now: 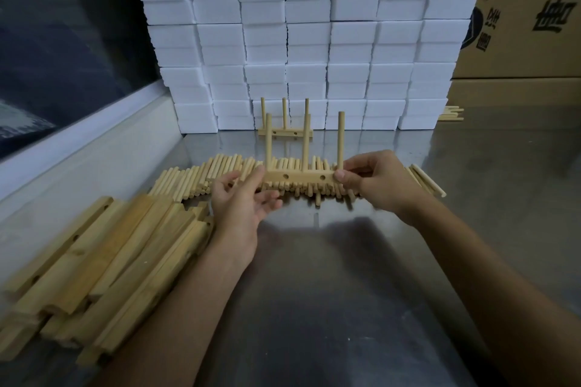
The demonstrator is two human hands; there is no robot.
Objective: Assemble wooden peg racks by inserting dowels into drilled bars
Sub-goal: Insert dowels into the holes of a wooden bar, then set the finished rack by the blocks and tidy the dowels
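Observation:
A drilled wooden bar (pixel 298 177) is held level above a long heap of loose dowels (pixel 220 171). Three dowels stand upright in the bar (pixel 340 138), and two side holes face me. My right hand (pixel 374 177) pinches the bar's right end. My left hand (pixel 243 198) touches the bar's left end with its fingertips, the other fingers relaxed. A finished rack (pixel 284 132) with three upright pegs stands behind, near the white boxes. A stack of bare drilled bars (pixel 103 267) lies at the left.
The metal tabletop (pixel 361 276) stretches toward me. A wall of white boxes (pixel 314 41) rises at the back. Cardboard cartons (pixel 528 25) stand at the right, with a few dowels (pixel 452 113) at their foot. A raised ledge (pixel 78 160) borders the left side.

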